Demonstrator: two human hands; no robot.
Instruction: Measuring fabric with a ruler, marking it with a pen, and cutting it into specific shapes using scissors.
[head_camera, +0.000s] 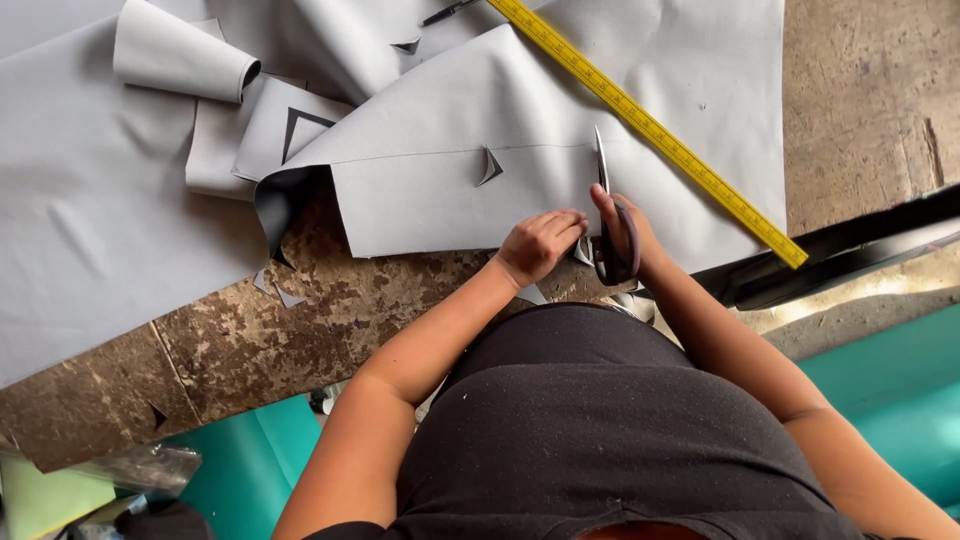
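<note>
Right hand grips scissors, fingers through the loops, blades pointing far into the grey sheet. Left hand, fingers curled together, presses the sheet's near edge just left. Yellow ruler lies diagonally to the right, on the worn table.

Yellow ruler bars right; bare worn table open left.
</note>
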